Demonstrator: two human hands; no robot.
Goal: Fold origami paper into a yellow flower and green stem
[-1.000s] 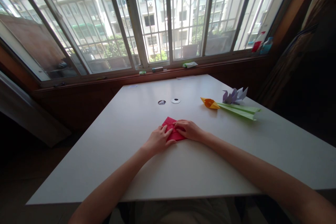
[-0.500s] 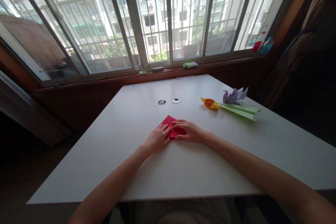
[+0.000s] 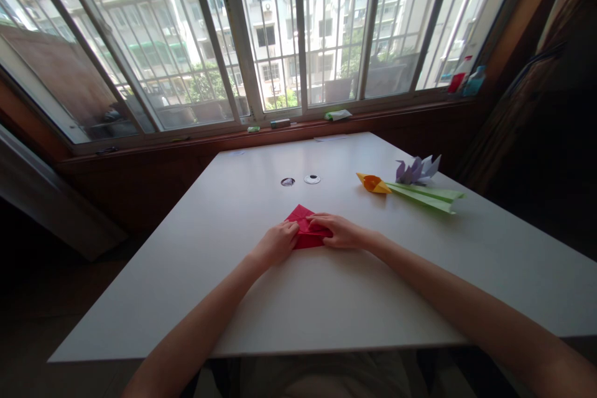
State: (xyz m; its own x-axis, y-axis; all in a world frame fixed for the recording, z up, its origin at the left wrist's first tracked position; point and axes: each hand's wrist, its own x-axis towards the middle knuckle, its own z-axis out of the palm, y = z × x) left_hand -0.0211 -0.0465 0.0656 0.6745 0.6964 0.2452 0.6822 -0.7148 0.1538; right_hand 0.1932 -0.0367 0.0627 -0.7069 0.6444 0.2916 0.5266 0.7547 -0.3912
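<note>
A red sheet of origami paper with folds and creases lies flat on the white table in front of me. At its left edge my left hand pinches the paper, fingers curled over it. My right hand holds the right side, its fingertips on top and the thumb at the lower edge. Part of the paper's right and left corners is hidden under my fingers. The near flap is partly raised along a crease.
To the right lie an orange folded paper flower, a green paper stem and a purple paper piece. Two round holes or discs, one a white disc, sit beyond the red paper. Bottles stand on the window sill.
My left hand has shifted left to the paper's left edge and its fingers have curled. More of the paper's lower part shows. My right hand has barely moved.
</note>
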